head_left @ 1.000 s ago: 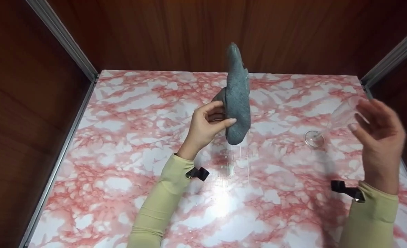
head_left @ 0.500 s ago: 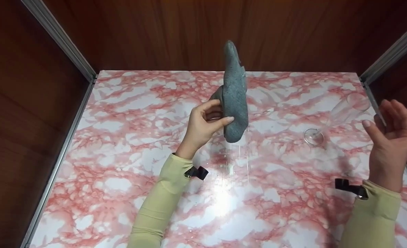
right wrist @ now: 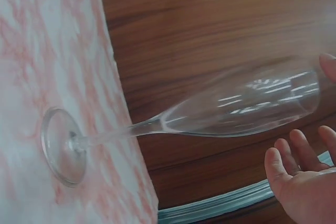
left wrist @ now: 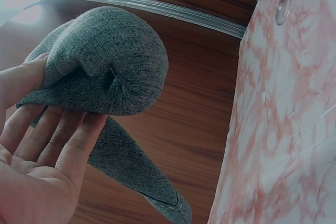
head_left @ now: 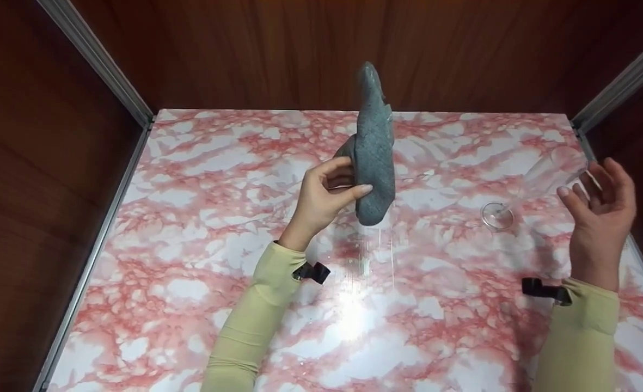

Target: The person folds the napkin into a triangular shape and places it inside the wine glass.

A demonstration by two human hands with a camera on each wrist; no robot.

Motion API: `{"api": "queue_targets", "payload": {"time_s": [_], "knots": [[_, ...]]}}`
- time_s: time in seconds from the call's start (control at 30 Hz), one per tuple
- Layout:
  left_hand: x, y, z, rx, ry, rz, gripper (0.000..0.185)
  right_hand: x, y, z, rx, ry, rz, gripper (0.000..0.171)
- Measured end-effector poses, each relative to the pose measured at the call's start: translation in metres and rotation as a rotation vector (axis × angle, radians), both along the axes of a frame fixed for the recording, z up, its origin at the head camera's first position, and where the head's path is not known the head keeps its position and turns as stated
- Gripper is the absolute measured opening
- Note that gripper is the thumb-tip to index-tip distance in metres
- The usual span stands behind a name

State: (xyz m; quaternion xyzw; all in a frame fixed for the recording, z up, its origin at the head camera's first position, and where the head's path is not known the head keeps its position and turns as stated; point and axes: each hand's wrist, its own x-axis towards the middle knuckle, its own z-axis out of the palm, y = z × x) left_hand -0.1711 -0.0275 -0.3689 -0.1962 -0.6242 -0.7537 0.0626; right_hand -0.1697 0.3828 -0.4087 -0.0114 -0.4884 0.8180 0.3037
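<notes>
The left hand [head_left: 321, 198] is holding a folded grey cloth [head_left: 374, 158] upright above the counter [head_left: 201, 228], its grip pinching the cloth between thumb and fingers. The right hand [head_left: 599, 204] is hovering with its grip relaxed and empty (fingers loosely spread) just beside a champagne flute [head_left: 539, 182]. The right wrist view is showing the flute [right wrist: 210, 116] tilted, foot on the counter. No writing is showing.

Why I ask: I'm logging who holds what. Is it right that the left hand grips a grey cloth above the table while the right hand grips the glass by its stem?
Not quite. The left hand does grip the grey cloth above the table, but the right hand is open beside the bowl of the glass, not gripping the stem. The right wrist view shows this.
</notes>
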Motion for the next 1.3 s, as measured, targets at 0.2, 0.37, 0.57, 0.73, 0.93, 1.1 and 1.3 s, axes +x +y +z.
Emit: {"api": "queue_targets", "payload": {"time_s": [0.2, 0.37, 0.57, 0.73, 0.93, 1.1, 1.3], "knots": [[0.000, 0.000, 0.001, -0.003, 0.012, 0.000, 0.035, -0.010, -0.006, -0.007, -0.059, -0.014, 0.061, 0.065], [0.000, 0.000, 0.000, -0.006, 0.014, 0.002, 0.035, -0.015, -0.010, -0.012, -0.011, -0.054, 0.071, 0.064], [-0.001, 0.001, 0.000, 0.004, -0.001, -0.002, 0.035, -0.019, -0.010, -0.017, -0.011, -0.085, 0.075, 0.062], [-0.002, 0.001, -0.001, 0.008, 0.009, -0.003, 0.035, -0.021, -0.011, -0.018, 0.004, -0.099, 0.056, 0.060], [-0.002, 0.001, -0.001, 0.008, 0.008, 0.008, 0.035, -0.022, -0.015, -0.018, 0.070, -0.098, 0.045, 0.059], [-0.002, 0.000, 0.001, 0.013, 0.004, 0.009, 0.036, -0.021, -0.026, -0.021, 0.108, -0.042, 0.076, 0.058], [-0.003, -0.002, 0.006, 0.013, -0.002, 0.027, 0.037, -0.019, -0.050, -0.018, 0.152, -0.019, 0.161, 0.060]]}}
